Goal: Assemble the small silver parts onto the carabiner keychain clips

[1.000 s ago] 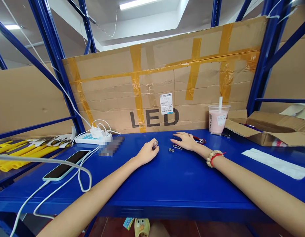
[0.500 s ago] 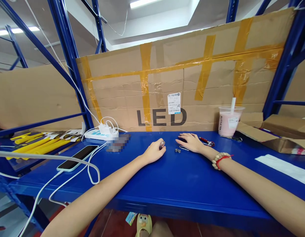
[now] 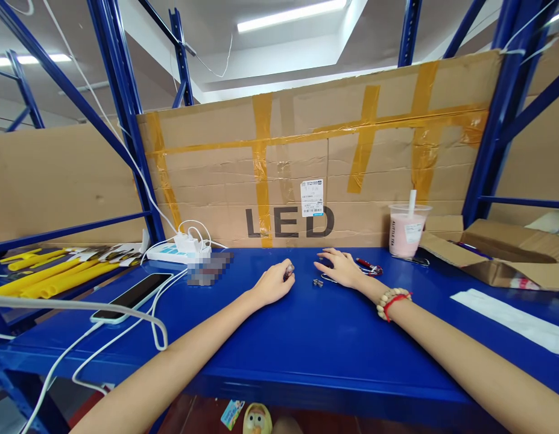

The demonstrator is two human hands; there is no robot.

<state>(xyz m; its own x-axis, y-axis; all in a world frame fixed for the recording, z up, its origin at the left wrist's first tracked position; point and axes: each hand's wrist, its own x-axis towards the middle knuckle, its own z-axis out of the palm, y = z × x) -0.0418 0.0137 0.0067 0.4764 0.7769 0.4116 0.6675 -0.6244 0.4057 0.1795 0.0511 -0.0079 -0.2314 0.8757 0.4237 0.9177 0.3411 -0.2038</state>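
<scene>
My left hand (image 3: 275, 282) rests on the blue tabletop, its fingers curled round a small, shiny dark object (image 3: 289, 270). Most of that object is hidden, so I cannot tell its kind. My right hand (image 3: 341, 267) lies palm down with fingers apart and nothing gripped. Between the hands are some tiny metal pieces (image 3: 318, 283). A thin pale loop (image 3: 328, 278) shows partly from under my right fingers. Just beyond that hand lies a red-handled tool (image 3: 368, 267), partly covered by it.
A pink drink cup (image 3: 406, 232) with a straw stands at back right, near an open cardboard box (image 3: 491, 253). A white strip (image 3: 509, 319) lies at right. On the left are a phone (image 3: 133, 296), cables and a white power strip (image 3: 168, 253). Cardboard (image 3: 225, 187) backs the table.
The camera view has tilted up and shifted slightly right, so everything sits lower and further left. My left hand still clasps the small object; my right hand stays spread at the same spot.
</scene>
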